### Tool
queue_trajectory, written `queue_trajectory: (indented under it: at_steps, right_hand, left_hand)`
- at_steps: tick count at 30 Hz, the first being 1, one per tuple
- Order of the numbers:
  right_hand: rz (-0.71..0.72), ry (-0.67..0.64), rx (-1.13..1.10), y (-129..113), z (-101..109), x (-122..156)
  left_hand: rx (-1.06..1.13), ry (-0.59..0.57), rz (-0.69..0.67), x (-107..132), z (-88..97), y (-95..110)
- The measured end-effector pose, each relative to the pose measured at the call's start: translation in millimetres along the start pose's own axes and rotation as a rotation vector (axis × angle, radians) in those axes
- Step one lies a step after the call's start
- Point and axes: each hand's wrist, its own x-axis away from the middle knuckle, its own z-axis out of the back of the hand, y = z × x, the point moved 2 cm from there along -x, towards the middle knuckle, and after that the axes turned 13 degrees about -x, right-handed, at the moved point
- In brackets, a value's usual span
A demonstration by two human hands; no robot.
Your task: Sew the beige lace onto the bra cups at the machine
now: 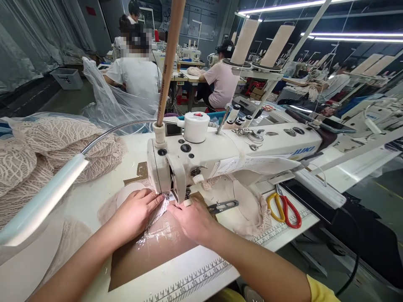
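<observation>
A strip of pale lace fabric (159,212) lies under the needle area of a white sewing machine (201,153). My left hand (138,209) rests on the lace from the left, its fingers stretched flat and fingertips close to the presser foot. On the other side, my right hand (193,220) pinches the lace edge with thumb and forefinger just in front of the machine head; its other fingers are partly hidden. Beneath both hands is brown tape (151,256) stuck to the table. The needle itself is hidden.
Beige patterned lace (63,147) is heaped at the left, below a lit lamp (47,197). Scissors (285,209) with yellow and red handles lie at the right, beside a beige fabric piece (248,201). A printed ruler (189,281) runs along the front edge. People sit at machines beyond.
</observation>
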Motion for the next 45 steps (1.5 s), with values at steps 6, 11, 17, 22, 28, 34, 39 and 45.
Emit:
queue_trajectory:
  at_steps: [6, 11, 17, 22, 28, 34, 39, 45]
  right_hand:
    - [-0.002, 0.045, -0.021, 1, -2, -1]
    - [-0.03, 0.084, -0.074, 1, -1, -4]
    - [-0.04, 0.142, -0.129, 8, -10, -1]
    - [-0.01, 0.203, -0.167, 13, -13, 2]
    - [-0.002, 0.189, -0.166, 13, -8, 0]
    - [0.016, 0.237, -0.194, 16, -12, 1]
    - [-0.029, 0.241, -0.195, 20, -16, 1]
    - [-0.069, 0.239, -0.164, 22, -18, 2]
  left_hand:
    - [0.045, 0.162, -0.103, 9, -7.0, 5]
    - [0.091, 0.157, -0.095, 9, -9.2, 6]
    - [0.133, 0.123, -0.052, 1, -6.5, -3]
    - [0.154, 0.141, -0.032, -2, -9.7, -6]
    - [0.046, 0.134, -0.008, 0, -5.3, -3]
    - [-0.141, 0.041, 0.142, 9, 5.5, -2]
    - [-0.025, -0.062, 0.179, 15, 8.5, 7]
    - [-0.005, -0.018, 0.13, 11, 5.6, 23]
